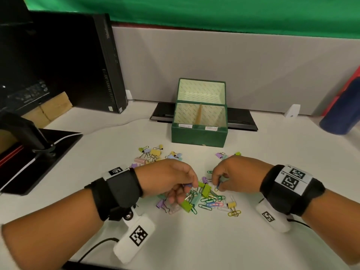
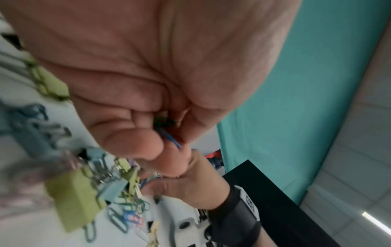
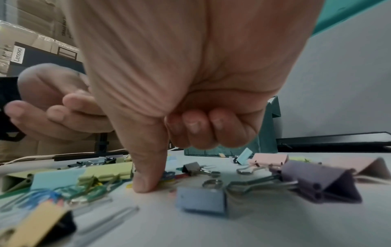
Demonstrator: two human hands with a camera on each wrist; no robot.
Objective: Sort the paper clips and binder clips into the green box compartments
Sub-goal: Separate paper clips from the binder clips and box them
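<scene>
Paper clips (image 1: 211, 202) and binder clips (image 1: 153, 153) lie mixed on the table (image 1: 194, 240) near the green box (image 1: 198, 135), so both hands dig there. Left hand (image 2: 148, 103) pinches a blue paper clip (image 2: 170, 138). Right hand (image 3: 186, 93) curls tight, thumb pressing down; its catch is hidden.

Even, bright indoor light; wrist views blurred up close, edges warped.
</scene>
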